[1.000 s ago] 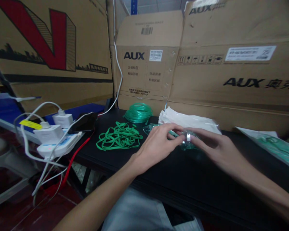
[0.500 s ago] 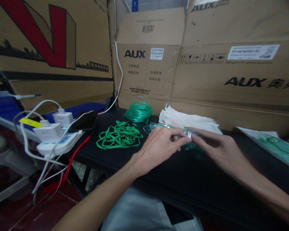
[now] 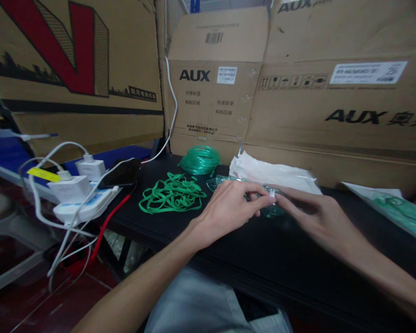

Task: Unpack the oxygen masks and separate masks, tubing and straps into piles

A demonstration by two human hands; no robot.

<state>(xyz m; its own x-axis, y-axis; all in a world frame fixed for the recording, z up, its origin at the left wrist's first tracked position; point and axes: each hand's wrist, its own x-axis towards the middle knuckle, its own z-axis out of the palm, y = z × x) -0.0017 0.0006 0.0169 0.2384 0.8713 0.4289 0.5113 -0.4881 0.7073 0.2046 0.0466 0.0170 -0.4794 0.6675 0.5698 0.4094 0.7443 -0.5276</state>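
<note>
AUX cartons (image 3: 298,132) stand behind the back edge of the black tabletop (image 3: 249,263). A white packet (image 3: 273,173) lies along that edge, right of centre. Left hand (image 3: 232,203) and right hand (image 3: 315,215) meet before it. Heaped green straps (image 3: 171,195) lie toward the left edge, a green tubing coil (image 3: 200,160) behind them. Clear greenish piece (image 3: 272,212): between the hands, in the right's thumb-and-finger hold, fingertips partly hidden from me. Small whitish strip (image 3: 272,193): pinched by left thumb and forefinger.
</note>
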